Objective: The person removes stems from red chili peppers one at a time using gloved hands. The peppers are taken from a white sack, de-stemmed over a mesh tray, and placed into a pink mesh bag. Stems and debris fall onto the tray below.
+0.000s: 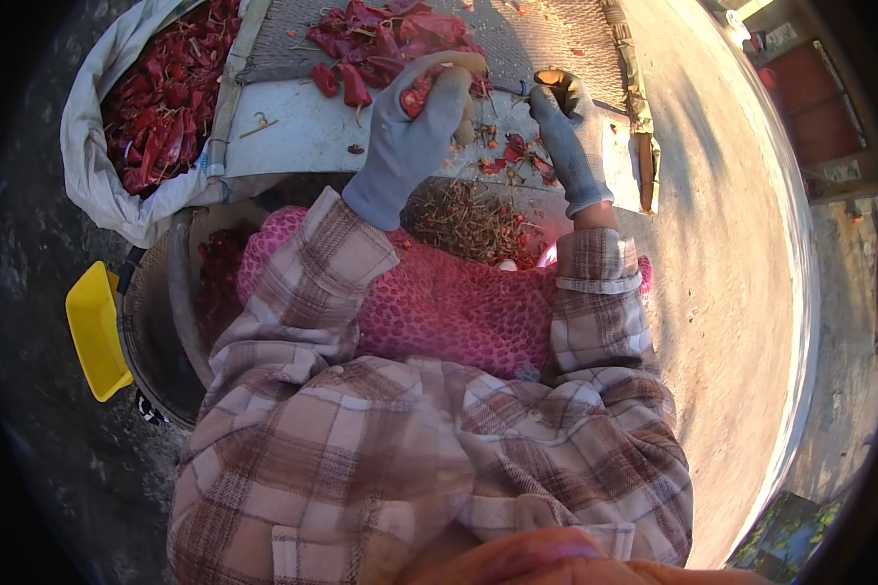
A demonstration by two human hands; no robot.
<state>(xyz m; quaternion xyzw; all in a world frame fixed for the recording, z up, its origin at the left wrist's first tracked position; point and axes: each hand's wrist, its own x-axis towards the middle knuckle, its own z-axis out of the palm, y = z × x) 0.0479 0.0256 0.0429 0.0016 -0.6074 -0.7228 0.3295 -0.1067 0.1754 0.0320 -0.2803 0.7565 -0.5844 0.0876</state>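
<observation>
My left hand point(428, 121), in a grey knitted glove, is closed around a red dried chili pepper point(415, 99), its open or torn end showing between thumb and fingers. To its right, my right hand point(569, 135) wears a matching glove with dark fingertips. Its fingers curl in towards the thumb; whether something small is pinched there cannot be seen. Beyond the hands, a heap of red dried chili peppers point(380, 36) lies on a woven mat point(556, 44). Torn pepper pieces and stem ends point(513, 150) are scattered on the pale board point(293, 139) below my right hand.
A white woven sack point(88, 153) full of red peppers stands at the left. Below it are a round basket point(150, 329) and a yellow plastic scoop-like container point(91, 329). Stems point(472, 223) are piled between the board and the pink patterned cloth point(461, 314) on my lap.
</observation>
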